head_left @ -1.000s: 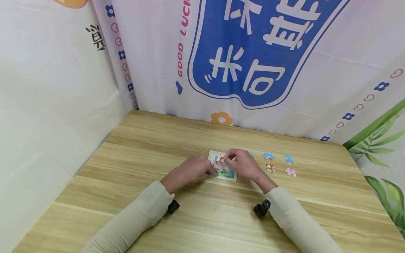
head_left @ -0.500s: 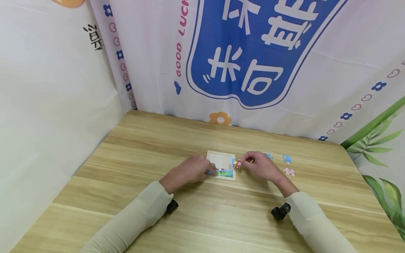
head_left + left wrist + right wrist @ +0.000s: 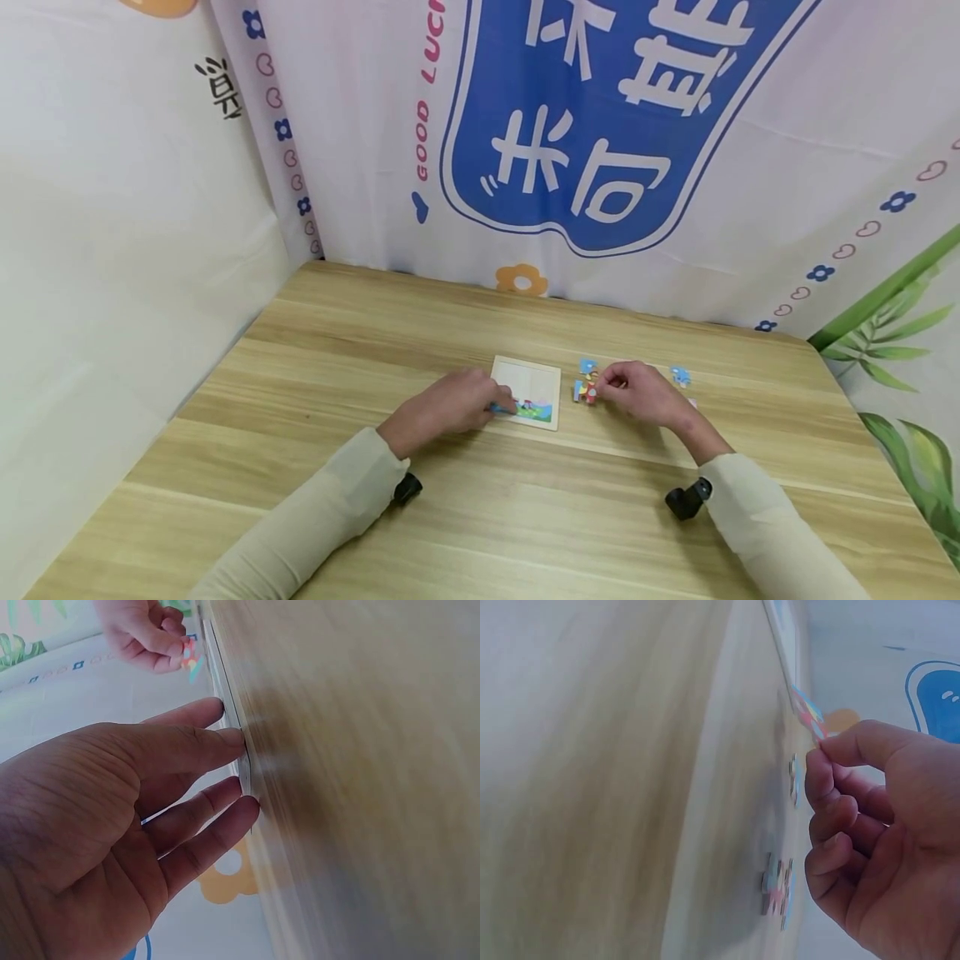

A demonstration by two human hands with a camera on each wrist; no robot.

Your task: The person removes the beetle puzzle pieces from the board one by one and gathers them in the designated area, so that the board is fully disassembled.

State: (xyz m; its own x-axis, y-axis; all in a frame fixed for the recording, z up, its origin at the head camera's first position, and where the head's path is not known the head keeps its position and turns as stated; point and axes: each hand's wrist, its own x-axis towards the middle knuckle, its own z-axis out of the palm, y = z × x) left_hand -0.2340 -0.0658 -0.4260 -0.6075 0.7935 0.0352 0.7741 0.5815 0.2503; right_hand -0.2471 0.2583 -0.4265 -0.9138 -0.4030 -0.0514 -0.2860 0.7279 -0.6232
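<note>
My right hand [image 3: 637, 392] pinches a jigsaw puzzle piece [image 3: 587, 392], coloured red, yellow and blue, between thumb and index finger. In the right wrist view this piece [image 3: 808, 714] is tilted above the table. The square pale puzzle tray [image 3: 557, 385] lies to its left, with green and blue puzzle pieces [image 3: 534, 410] filling its lower part and bare backing above. At the tray's lower left corner rests my left hand [image 3: 457, 402], fingers relaxed. The left wrist view has its fingertips [image 3: 232, 739] against the tray's edge, the tray itself seen nearly edge-on.
A blue piece [image 3: 588, 366] lies just beyond the held one, and another blue piece [image 3: 680, 376] farther right. A pink piece [image 3: 693, 403] is mostly hidden by the right hand. Printed curtains [image 3: 390, 167] stand behind the wooden table [image 3: 450, 533].
My right hand has moved right, away from over the tray, taking the red puzzle piece with it; the tray's upper part is now uncovered. The left hand has stayed at the tray's corner.
</note>
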